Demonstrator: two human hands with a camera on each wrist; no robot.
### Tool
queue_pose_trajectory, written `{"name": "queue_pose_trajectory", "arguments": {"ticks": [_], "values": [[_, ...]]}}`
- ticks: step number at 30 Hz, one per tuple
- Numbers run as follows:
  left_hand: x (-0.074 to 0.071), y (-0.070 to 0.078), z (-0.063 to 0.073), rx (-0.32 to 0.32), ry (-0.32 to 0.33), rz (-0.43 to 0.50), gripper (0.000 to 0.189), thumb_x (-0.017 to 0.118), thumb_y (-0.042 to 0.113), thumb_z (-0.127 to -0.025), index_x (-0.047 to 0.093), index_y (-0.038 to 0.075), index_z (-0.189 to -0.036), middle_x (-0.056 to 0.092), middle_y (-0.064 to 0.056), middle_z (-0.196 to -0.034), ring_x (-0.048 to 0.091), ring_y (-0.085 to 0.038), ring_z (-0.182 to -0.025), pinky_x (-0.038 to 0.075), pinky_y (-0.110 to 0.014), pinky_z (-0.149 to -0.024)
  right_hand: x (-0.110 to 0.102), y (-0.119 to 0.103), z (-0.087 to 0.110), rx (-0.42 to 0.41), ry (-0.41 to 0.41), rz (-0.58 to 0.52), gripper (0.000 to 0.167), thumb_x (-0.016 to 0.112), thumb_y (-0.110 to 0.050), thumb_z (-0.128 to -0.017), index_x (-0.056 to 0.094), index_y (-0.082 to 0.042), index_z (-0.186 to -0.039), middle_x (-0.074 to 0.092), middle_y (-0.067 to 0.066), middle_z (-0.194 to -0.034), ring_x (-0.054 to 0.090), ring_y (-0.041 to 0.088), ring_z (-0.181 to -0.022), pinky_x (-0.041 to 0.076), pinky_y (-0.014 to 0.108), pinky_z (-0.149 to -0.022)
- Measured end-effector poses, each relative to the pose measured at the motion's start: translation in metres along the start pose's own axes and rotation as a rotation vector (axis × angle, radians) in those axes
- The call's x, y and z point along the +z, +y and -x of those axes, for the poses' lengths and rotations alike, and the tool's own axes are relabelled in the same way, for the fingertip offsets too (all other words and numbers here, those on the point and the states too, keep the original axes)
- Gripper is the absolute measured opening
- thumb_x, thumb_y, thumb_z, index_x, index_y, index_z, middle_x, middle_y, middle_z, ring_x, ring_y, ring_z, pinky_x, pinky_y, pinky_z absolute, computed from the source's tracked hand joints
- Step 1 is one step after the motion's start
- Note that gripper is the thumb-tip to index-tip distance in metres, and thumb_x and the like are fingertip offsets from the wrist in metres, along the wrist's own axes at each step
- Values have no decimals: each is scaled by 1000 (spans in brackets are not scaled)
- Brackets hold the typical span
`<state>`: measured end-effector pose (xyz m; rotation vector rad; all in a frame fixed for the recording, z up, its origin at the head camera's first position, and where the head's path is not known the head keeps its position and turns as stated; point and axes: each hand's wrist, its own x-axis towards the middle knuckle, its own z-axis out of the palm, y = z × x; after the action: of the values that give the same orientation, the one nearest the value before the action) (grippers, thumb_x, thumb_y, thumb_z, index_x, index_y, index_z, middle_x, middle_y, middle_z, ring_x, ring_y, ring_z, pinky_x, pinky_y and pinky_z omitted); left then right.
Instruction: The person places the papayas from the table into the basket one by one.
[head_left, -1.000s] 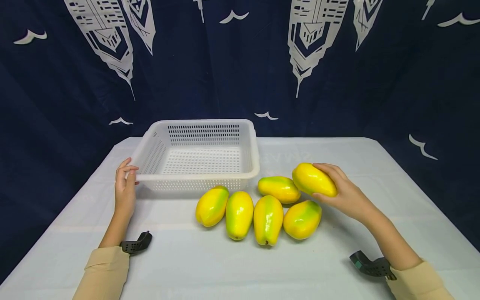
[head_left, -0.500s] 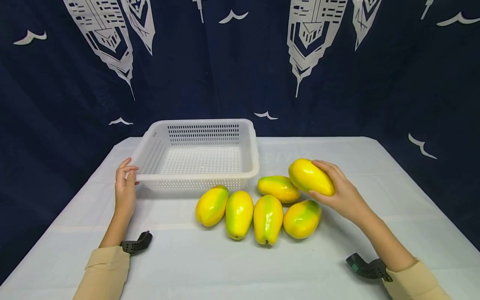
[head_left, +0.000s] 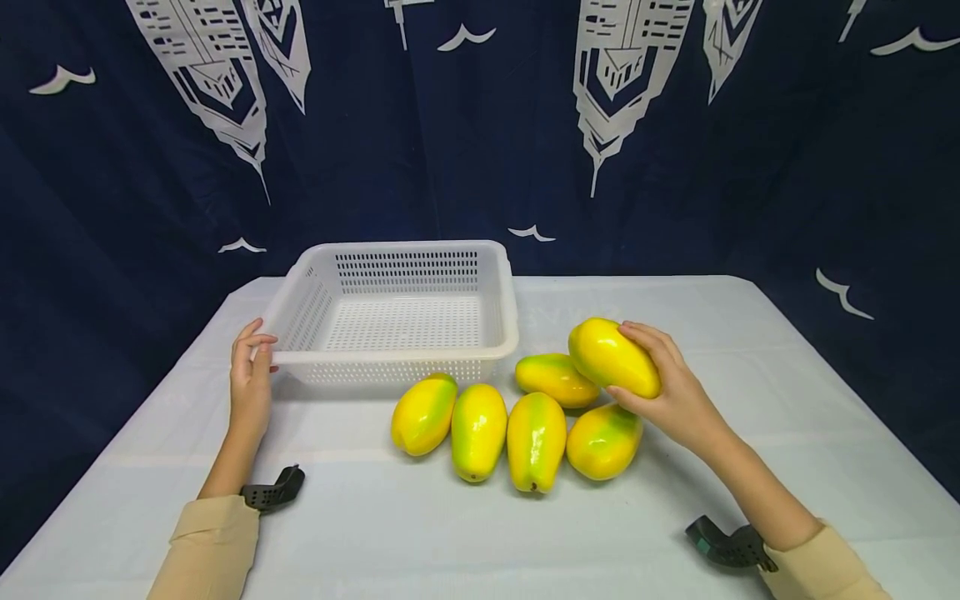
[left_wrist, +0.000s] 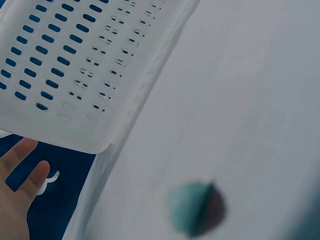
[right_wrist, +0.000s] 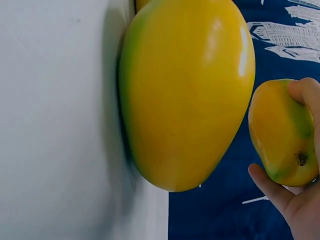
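My right hand grips a yellow-green papaya, thumb below and fingers over its far end. The held papaya overlaps another papaya lying on the table behind the front row. In the right wrist view the brown stem end of the held papaya shows, and a large papaya fills the middle. My left hand holds the left front corner of a white perforated basket, fingers at its rim. Some of those fingers are hidden in the left wrist view. No fruit shows inside the basket.
Several papayas lie in a front row before the basket, from the leftmost papaya to the rightmost papaya. A white cloth covers the table. Behind it hangs a dark blue printed curtain.
My right hand has moved left and slightly up with the papaya, over the papaya behind the row. The left hand, the basket and the other papayas stay in place.
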<state>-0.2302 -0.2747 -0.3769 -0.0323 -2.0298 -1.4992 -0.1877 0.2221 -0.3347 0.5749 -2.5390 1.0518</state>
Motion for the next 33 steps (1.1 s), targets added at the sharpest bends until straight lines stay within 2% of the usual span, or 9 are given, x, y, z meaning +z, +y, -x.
{"name": "queue_pose_trajectory", "arguments": {"ticks": [15, 19, 33], "values": [[0, -1, 0, -1, 3, -1, 32, 35, 22, -97, 44, -7, -109, 29, -4, -145, 31, -5, -120, 35, -22, -75, 10, -2, 2, -1, -22, -34, 74, 71, -14, -76, 32, -21, -139, 28, 14, -141, 36, 34, -121, 36, 58, -91], [1, -2, 0, -5, 5, -4, 32, 35, 22, -97, 44, -6, -109, 29, -2, -145, 31, -6, -121, 36, -21, -75, 12, -4, 4, -7, -27, -33, 73, 71, -14, -77, 32, -21, -138, 30, 13, -140, 37, 33, -120, 37, 57, -90], [1, -2, -1, -10, 14, -11, 30, 35, 20, -96, 44, -6, -108, 29, -2, -146, 31, -8, -123, 34, -24, -76, 19, -13, 5, -16, -22, -46, 73, 72, -13, -75, 35, -21, -137, 32, 10, -140, 39, 28, -120, 38, 53, -91]]}}
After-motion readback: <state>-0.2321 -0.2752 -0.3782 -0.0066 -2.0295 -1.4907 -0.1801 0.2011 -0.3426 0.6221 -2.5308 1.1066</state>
